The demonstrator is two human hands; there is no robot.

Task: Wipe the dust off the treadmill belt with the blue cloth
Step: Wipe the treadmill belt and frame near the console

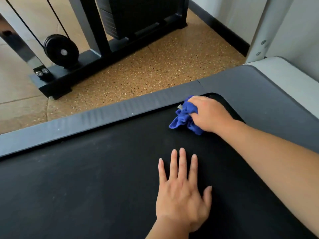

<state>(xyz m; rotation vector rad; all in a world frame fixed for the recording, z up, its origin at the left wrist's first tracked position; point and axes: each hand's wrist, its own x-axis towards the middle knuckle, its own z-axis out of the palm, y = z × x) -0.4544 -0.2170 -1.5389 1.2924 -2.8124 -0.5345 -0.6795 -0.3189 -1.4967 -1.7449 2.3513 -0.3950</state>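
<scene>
Treadmill belt (pixel 86 187) black, faintly dusty, beside speckled cork floor (pixel 155 66).

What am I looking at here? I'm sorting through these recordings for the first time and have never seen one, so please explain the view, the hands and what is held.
There is one picture, taken by a wide-angle camera worn on a person's head, looking forward and down. No robot is involved: both hands are the person's own. The big black surface is the treadmill belt, edged by a grey side rail. The right hand is closed around a bunched blue cloth and presses it on the belt near its far corner. The left hand lies flat and open on the belt, holding nothing. Faint pale dust marks show on the belt. Beyond the rail are a speckled floor and the black frame of a weight machine with a pulley.
</scene>
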